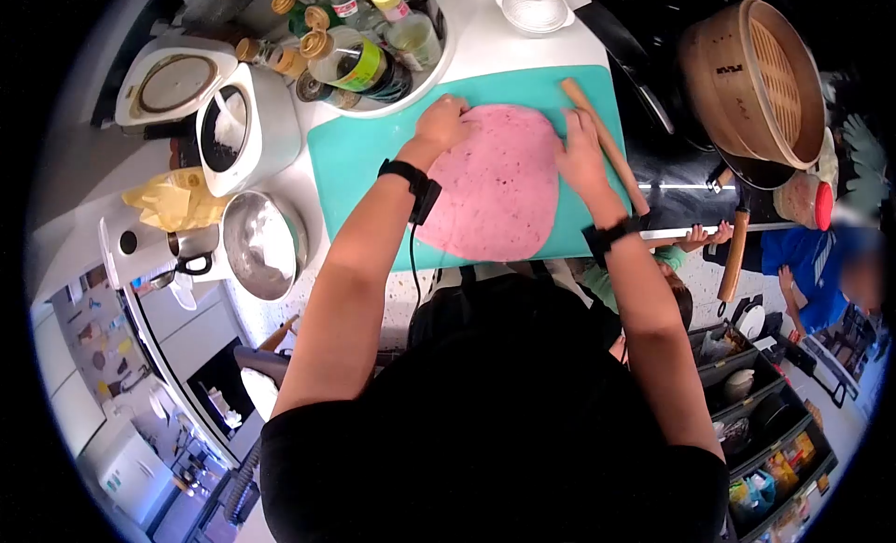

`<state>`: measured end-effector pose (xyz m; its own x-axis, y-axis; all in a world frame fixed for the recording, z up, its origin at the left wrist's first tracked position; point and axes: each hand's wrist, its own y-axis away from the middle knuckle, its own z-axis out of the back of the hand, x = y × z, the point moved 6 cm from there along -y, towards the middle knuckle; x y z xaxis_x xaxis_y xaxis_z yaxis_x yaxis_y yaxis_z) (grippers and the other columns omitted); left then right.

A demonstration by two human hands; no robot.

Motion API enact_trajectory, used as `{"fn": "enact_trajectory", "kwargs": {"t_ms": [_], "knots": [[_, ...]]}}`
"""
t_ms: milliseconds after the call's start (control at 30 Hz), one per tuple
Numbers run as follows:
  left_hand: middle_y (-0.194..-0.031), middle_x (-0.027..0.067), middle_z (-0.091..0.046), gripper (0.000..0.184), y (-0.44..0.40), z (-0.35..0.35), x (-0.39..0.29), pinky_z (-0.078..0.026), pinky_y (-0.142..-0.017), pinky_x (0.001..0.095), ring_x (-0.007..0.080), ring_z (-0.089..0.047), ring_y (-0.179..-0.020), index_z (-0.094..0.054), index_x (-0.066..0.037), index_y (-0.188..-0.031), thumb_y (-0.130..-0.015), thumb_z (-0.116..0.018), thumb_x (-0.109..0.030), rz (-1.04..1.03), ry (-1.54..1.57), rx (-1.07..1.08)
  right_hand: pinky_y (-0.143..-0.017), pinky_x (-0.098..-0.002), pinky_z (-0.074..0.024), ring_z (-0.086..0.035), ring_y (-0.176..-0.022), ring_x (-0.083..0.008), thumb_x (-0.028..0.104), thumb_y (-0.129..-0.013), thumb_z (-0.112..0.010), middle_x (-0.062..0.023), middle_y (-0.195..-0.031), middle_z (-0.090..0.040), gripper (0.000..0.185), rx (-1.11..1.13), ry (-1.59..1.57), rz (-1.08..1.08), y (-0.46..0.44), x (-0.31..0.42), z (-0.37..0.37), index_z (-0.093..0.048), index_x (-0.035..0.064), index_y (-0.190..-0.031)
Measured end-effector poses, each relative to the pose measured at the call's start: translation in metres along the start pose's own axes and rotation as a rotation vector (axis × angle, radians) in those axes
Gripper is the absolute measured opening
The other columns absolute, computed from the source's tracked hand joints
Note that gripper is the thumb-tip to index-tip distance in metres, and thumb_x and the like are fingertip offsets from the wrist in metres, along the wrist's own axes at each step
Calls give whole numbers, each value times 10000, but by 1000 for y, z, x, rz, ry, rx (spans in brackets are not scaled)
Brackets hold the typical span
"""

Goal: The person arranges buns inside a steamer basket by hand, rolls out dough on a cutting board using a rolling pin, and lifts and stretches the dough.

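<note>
A wide, flat sheet of pink dough (499, 188) with dark specks lies on the teal mat (359, 211). My left hand (443, 123) is at its upper left edge, fingers curled in and closed on the rim of the dough. At the right edge, my right hand (581, 155) rests with its fingers stretched out and its thumb side against the dough. A wooden rolling pin (611, 155) lies slantwise on the mat, just right of my right hand, and is not held. Dark bands are on both wrists.
Left of the mat stand a metal bowl (261, 244), a yellow bag (182, 199) and an open rice cooker (257, 137). Bottles crowd a round tray (439, 76) behind. A bamboo steamer (714, 76) and a knife (644, 71) are at right. Other people stand at the right side.
</note>
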<state>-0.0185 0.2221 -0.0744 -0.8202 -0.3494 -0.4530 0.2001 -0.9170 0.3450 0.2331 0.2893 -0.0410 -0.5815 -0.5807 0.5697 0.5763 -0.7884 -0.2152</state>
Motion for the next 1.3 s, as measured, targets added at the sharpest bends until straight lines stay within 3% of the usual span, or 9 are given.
{"fn": "enact_trajectory", "kwargs": {"t_ms": [167, 467, 533, 567, 633, 833, 967, 1133, 1300], "knots": [[-998, 203, -704, 374, 20, 18, 5, -524, -841, 466, 389, -668, -954, -663, -48, -1111, -877, -708, -337, -77, 70, -59, -1016, -488, -472, -546, -1198, -438, 128, -839, -683, -248, -1254, -591, 420, 445, -24, -371, -35, -12, -47, -581, -2, -1225], [-852, 145, -678, 266, 106, 101, -23, -515, -733, 389, 280, -641, -760, -631, -21, -1021, -915, -713, -250, -204, 308, -128, -782, -354, -496, -611, -845, -233, 87, -894, -665, -164, -1052, -653, 285, 688, -198, -64, -17, 40, 41, -569, -4, -1147], [-842, 153, -674, 268, 132, 128, -42, -511, -728, 404, 313, -645, -758, -616, -16, -1009, -914, -714, -247, -217, 349, -121, -740, -308, -464, -557, -832, -162, 46, -902, -656, -78, -967, -606, 203, 624, -316, -110, -7, 70, 87, -565, 5, -1079], [-814, 98, -646, 228, 143, 143, -53, -483, -659, 343, 203, -578, -701, -624, -15, -997, -915, -725, -202, -303, 344, -164, -699, -262, -431, -504, -820, -91, 5, -910, -647, 7, -881, -558, 133, 560, -439, -148, -4, 85, 109, -561, 14, -1011], [-780, 28, -620, 173, 164, 173, -75, -461, -581, 267, 85, -527, -634, -642, -17, -989, -909, -743, -133, -466, 331, -260, -733, -251, -446, -526, -855, -88, -3, -915, -638, -1, -926, -590, 150, 504, -412, -180, 0, 114, 149, -586, 7, -1056], [-841, 57, -698, 172, 232, 243, -121, -526, -638, 285, 159, -679, -723, -673, -36, -989, -865, -765, -112, -683, 171, -466, -844, -267, -512, -629, -914, -123, 8, -913, -630, -68, -985, -700, 258, 132, -284, 47, 33, 184, 241, -665, -15, -1168], [-848, 35, -695, 211, 255, 185, -102, -554, -642, 377, 271, -687, -752, -677, -125, -995, -798, -749, -146, -901, 8, -439, -874, -369, -554, -693, -1022, -342, -26, -835, -660, -158, -1123, -715, 299, 143, -33, 108, 86, 172, 194, -694, 28, -1128], [-1024, 51, -719, 239, 267, -5, 0, -582, -770, 381, 283, -700, -935, -689, -81, -1023, -792, -742, -111, -855, -135, -264, -1066, -441, -461, -565, -1266, -355, 100, -850, -679, -159, -1392, -574, 432, 501, 124, 3, 195, 116, 32, -626, 79, -1279], [-1031, 87, -712, 293, 277, -35, 23, -579, -767, 378, 294, -698, -931, -663, -55, -1104, -835, -739, -140, -529, 68, -416, -1047, -471, -460, -554, -1213, -410, 150, -869, -690, -192, -1340, -562, 411, 126, 40, -227, 157, 40, 45, -608, 29, -1253]]}}
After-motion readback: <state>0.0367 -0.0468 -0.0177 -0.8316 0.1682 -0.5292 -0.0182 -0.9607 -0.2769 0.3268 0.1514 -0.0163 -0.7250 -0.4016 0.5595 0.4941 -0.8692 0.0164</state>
